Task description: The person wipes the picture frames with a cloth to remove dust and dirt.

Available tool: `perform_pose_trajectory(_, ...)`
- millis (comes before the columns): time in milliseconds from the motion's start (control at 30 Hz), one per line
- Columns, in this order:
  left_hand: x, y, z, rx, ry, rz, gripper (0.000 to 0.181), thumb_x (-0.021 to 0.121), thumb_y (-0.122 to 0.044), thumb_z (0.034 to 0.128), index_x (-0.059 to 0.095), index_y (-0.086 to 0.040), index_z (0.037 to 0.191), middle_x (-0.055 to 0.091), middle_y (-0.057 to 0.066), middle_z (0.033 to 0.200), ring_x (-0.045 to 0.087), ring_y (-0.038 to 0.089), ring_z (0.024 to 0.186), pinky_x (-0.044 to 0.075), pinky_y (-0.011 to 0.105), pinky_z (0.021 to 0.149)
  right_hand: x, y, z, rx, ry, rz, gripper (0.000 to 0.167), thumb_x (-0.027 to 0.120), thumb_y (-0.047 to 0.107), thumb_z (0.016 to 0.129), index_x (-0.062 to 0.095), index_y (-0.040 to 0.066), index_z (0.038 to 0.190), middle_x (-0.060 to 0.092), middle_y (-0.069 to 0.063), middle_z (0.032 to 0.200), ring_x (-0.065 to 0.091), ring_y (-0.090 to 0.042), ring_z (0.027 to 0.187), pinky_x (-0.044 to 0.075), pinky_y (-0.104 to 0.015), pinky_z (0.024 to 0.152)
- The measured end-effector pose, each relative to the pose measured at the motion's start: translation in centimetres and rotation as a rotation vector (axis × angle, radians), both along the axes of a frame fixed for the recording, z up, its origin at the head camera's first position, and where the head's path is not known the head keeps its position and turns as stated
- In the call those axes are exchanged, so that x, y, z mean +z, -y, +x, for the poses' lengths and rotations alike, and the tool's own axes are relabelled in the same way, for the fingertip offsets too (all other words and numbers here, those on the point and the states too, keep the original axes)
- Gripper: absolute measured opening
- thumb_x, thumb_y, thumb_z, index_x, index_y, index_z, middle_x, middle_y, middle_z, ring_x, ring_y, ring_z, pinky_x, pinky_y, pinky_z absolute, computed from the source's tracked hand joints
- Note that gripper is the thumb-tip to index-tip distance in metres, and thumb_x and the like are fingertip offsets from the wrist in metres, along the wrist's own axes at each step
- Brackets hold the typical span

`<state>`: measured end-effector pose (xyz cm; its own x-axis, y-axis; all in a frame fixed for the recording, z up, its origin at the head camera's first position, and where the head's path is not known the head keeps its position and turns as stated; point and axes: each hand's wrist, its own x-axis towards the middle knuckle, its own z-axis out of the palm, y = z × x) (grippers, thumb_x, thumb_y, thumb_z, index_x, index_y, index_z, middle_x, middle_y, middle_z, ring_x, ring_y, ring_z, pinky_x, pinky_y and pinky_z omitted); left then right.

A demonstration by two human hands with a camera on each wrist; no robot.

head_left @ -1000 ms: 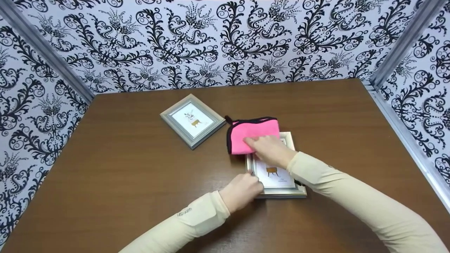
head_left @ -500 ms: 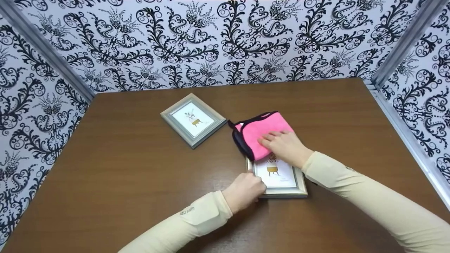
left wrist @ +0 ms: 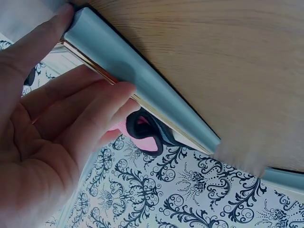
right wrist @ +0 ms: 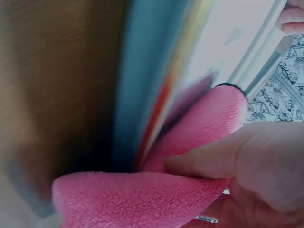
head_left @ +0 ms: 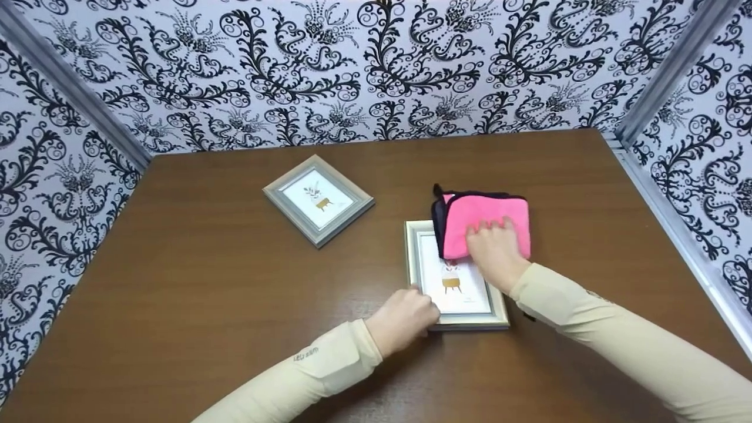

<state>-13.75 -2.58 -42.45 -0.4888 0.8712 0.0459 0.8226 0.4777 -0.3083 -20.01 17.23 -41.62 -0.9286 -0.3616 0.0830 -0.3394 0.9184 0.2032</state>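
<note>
A picture frame (head_left: 473, 321) with a pale silvery border lies on the table, showing a small plant picture under its glazing. My left hand (head_left: 402, 320) holds its near left corner; in the left wrist view the thumb is at the corner and the fingers lie along the frame's edge (left wrist: 137, 71). Over the far right part of the frame spreads a folded pink cloth (head_left: 484, 211) with black trim. My right hand (head_left: 498, 255) grips this cloth and presses it there. In the right wrist view the thumb bears on the pink pile (right wrist: 123, 197), and the other fingers are mostly hidden.
A second, similar picture frame (head_left: 286, 214) lies turned at an angle, farther back to the left. The brown wooden table (head_left: 205, 276) is bounded by patterned walls (head_left: 311, 70) at the back and both sides.
My right hand has carried the cloth rightward across the frame, uncovering its far left corner. The left hand stays at the near left corner, and both frames keep their places.
</note>
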Motion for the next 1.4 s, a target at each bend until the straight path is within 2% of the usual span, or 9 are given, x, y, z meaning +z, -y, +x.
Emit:
perform_pose_trajectory(200,-0.2,0.2,0.1,-0.013,-0.013,0.027,0.014,0.079,-0.011,0.071,0.072,-0.019,0.08,0.066,-0.007,0.073,0.061,0.012,0.07,0.053,0.021,0.059,0.2,1.8,-0.8,0.082,0.034,-0.136,0.009,0.063,-0.006,0.077,0.062,-0.009,0.085,0.059,-0.016,0.068,0.059,-0.029,0.06,0.052,-0.041,0.057)
perform_pose_trajectory(300,-0.2,0.2,0.1,-0.012,-0.018,0.028,0.017,0.075,-0.004,0.0706,0.072,-0.019,0.079,0.066,-0.007,0.073,0.062,0.012,0.07,0.053,0.021,0.058,0.4,2.5,-1.3,0.141,0.072,-0.259,0.009,0.061,-0.011,0.073,0.06,-0.005,0.079,0.056,-0.013,0.064,0.056,-0.027,0.057,0.051,-0.04,0.051)
perform_pose_trajectory(400,-0.1,0.2,0.1,-0.005,0.002,0.032,0.019,0.076,-0.004,0.07,0.072,-0.019,0.08,0.065,-0.007,0.073,0.062,0.011,0.071,0.053,0.02,0.059,0.7,3.2,-1.3,0.196,0.162,-0.391,0.025,0.058,-0.014,0.074,0.064,-0.007,0.097,0.064,-0.017,0.078,0.061,-0.03,0.066,0.053,-0.043,0.062)
perform_pose_trajectory(500,-0.1,0.3,0.1,0.005,0.027,0.038,0.019,0.076,-0.003,0.0696,0.072,-0.019,0.08,0.065,-0.006,0.073,0.061,0.011,0.07,0.052,0.02,0.058,0.3,3.8,-1.5,0.266,0.252,-0.504,0.043,0.052,-0.013,0.082,0.059,-0.005,0.123,0.066,-0.021,0.109,0.064,-0.035,0.094,0.051,-0.045,0.084)
perform_pose_trajectory(567,-0.1,0.2,0.1,0.007,0.033,0.044,0.019,0.076,-0.004,0.0692,0.072,-0.019,0.079,0.065,-0.007,0.072,0.061,0.011,0.069,0.052,0.02,0.057,0.0,3.8,-1.6,0.324,0.291,-0.534,0.046,0.049,-0.011,0.087,0.054,-0.003,0.132,0.059,-0.02,0.127,0.057,-0.035,0.115,0.042,-0.045,0.099)
perform_pose_trajectory(767,0.0,0.3,0.1,0.01,0.039,0.051,0.016,0.076,-0.007,0.0698,0.073,-0.019,0.079,0.065,-0.006,0.072,0.06,0.011,0.066,0.052,0.021,0.055,-0.3,2.4,-2.2,0.414,0.324,-0.435,0.045,0.049,-0.008,0.092,0.051,-0.001,0.136,0.05,-0.018,0.139,0.044,-0.033,0.13,0.031,-0.046,0.108)
perform_pose_trajectory(1000,0.1,0.1,-0.1,0.014,0.064,0.05,0.012,0.079,-0.015,0.0696,0.071,-0.02,0.078,0.065,-0.006,0.072,0.06,0.012,0.064,0.051,0.023,0.055,-0.4,0.3,-2.2,0.43,0.17,-0.227,0.043,0.058,-0.006,0.089,0.057,0.0,0.131,0.054,-0.019,0.134,0.049,-0.034,0.126,0.035,-0.047,0.105)
perform_pose_trajectory(1233,0.0,0.0,-0.1,0.004,0.074,0.061,0.01,0.078,-0.016,0.0681,0.07,-0.02,0.073,0.064,-0.006,0.068,0.059,0.013,0.06,0.051,0.026,0.052,-0.4,-1.7,-0.9,0.312,0.07,-0.145,0.038,0.057,-0.005,0.091,0.059,-0.001,0.128,0.058,-0.02,0.129,0.052,-0.035,0.121,0.04,-0.048,0.101)
perform_pose_trajectory(1400,-0.1,0.1,-0.1,-0.002,0.076,0.074,0.01,0.076,-0.014,0.0667,0.068,-0.019,0.071,0.062,-0.006,0.065,0.057,0.013,0.057,0.049,0.027,0.049,0.0,-3.2,-0.7,0.19,0.078,-0.284,0.039,0.057,-0.006,0.086,0.061,-0.003,0.125,0.06,-0.022,0.124,0.056,-0.038,0.115,0.045,-0.052,0.093)
